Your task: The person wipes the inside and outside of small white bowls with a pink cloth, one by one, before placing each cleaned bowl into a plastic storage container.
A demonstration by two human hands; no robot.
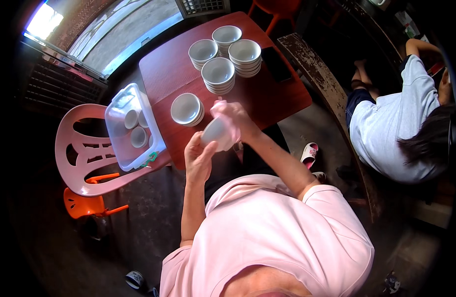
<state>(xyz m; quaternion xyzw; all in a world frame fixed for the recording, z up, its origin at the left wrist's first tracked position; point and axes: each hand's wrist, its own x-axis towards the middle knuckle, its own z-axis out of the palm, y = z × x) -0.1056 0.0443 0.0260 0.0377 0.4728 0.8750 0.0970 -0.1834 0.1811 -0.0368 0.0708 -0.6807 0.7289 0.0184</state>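
Observation:
My left hand (199, 157) grips a white bowl (217, 134) by its lower side, tilted above the near edge of the red-brown table (265, 105). Against the same bowl my right hand (240, 118) presses a pink cloth (233, 130), fingers closed on it. A short stack of white bowls (186, 109) stands just beyond my left hand. Several taller stacks of white bowls (218, 72) are grouped farther back on the table. To the left, a translucent plastic bin (113, 130) holds several small white bowls (139, 137), some lying on their sides.
The bin rests on a pink plastic chair (70, 148) at the table's left. A dark flat object (275, 64) lies near the table's right edge. Beyond it runs a worn wooden bench (320, 76), with another person (395, 118) at the far right. An orange chair (83, 204) stands lower left.

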